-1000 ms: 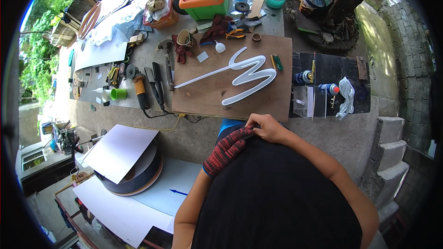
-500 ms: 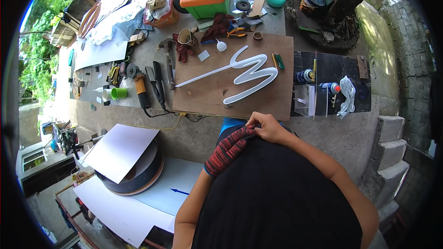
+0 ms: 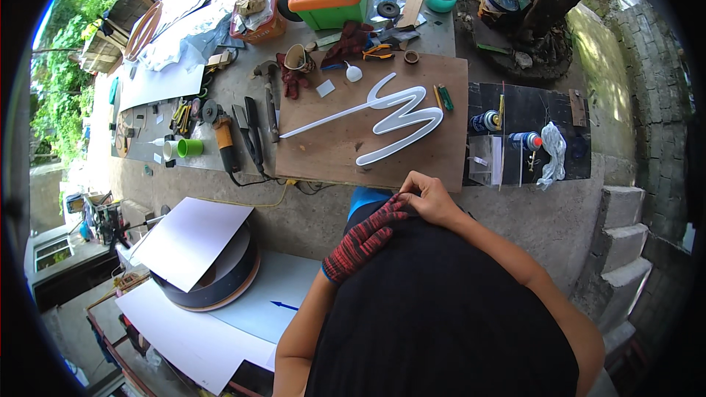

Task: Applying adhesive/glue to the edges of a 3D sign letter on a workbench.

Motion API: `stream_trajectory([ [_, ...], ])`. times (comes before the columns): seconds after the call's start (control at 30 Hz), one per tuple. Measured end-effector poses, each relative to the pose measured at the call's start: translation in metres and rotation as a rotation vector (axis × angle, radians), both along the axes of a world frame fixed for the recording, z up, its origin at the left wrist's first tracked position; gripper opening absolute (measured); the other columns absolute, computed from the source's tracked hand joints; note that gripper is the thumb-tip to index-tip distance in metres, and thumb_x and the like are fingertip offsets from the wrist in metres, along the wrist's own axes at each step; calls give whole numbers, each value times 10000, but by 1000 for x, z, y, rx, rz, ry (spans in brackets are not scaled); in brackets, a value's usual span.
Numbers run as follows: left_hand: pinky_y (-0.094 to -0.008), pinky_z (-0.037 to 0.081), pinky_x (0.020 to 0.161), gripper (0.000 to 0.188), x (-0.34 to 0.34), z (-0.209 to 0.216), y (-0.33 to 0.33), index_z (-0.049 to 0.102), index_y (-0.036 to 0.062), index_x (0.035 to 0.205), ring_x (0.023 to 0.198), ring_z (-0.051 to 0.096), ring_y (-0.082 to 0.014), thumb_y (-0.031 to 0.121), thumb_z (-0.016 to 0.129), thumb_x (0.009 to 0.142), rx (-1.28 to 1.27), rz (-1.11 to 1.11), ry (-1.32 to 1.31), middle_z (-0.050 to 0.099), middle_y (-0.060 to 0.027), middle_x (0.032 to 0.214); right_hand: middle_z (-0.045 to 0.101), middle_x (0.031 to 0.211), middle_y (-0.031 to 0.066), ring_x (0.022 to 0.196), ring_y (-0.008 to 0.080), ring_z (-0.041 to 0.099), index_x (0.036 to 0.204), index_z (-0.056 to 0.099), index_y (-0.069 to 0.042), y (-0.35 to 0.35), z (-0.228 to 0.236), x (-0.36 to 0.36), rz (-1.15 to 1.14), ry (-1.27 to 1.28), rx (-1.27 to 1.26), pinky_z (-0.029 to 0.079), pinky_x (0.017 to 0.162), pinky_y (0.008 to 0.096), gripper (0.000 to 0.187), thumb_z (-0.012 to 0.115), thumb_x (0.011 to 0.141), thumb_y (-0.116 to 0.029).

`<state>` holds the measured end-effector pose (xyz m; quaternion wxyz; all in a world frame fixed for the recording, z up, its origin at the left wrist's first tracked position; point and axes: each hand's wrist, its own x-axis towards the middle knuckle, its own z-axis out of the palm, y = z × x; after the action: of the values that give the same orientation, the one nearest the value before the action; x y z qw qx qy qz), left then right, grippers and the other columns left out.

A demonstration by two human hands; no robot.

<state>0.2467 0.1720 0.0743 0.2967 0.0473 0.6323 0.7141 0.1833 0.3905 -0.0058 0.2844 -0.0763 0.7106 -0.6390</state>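
A red-and-black knit work glove [image 3: 355, 255] with a blue cuff covers my left hand [image 3: 365, 241], its fingers stretched out in front of my dark shirt. My bare right hand [image 3: 429, 199] pinches the glove at a fingertip. Beyond both hands, a brown board [image 3: 323, 154] lies on the table. On it rests a white squiggle-shaped piece [image 3: 412, 119] with a long straight tail. A small white squeeze bottle [image 3: 353, 72], a white square [image 3: 325, 88] and a green-handled tool [image 3: 446, 97] lie around that piece.
Left of the board are a hammer [image 3: 272, 103], a flat-iron-like tool [image 3: 254, 136], an angle grinder [image 3: 223, 140] and a green cup [image 3: 190, 148]. Spray cans [image 3: 525, 140] stand to the right. A white sheet [image 3: 193, 239] tops a round drum at lower left; concrete steps [image 3: 625, 242] rise at right.
My right hand has shifted slightly right and up, still pinching the glove's fingertip. The left hand has turned a little, its fingers somewhat more spread. The table things look unchanged.
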Motion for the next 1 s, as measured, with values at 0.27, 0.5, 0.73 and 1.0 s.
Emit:
stream_trajectory([
  [0.27,-399,159,1280,446,1,5,0,542,74,1499,1592,197,-269,112,544,1055,-3,-94,42,320,-126,1682,702,834,62,826,90,663,902,596,-1,1,-2,0,-93,24,39,532,738,271,85,644,956,44],
  [0.5,-403,160,1280,483,7,13,-3,502,80,1530,1594,185,-273,103,549,1050,-49,-146,58,300,-129,1690,701,825,63,809,93,671,897,588,1,2,1,1,-150,41,37,538,736,271,96,639,954,59],
  [0.73,-399,194,1272,472,5,18,0,502,64,1524,1580,230,-273,122,541,1058,-63,-100,21,345,-133,1668,712,825,95,791,126,675,919,606,4,10,-1,3,-88,36,-8,528,714,292,69,666,946,25],
  [1.0,-361,295,1232,447,8,15,3,511,46,1509,1473,439,-224,132,528,1071,-89,-15,-105,555,-115,1520,732,1017,88,980,174,697,1121,668,-22,6,19,-6,110,66,-55,545,874,319,207,651,926,47],
])
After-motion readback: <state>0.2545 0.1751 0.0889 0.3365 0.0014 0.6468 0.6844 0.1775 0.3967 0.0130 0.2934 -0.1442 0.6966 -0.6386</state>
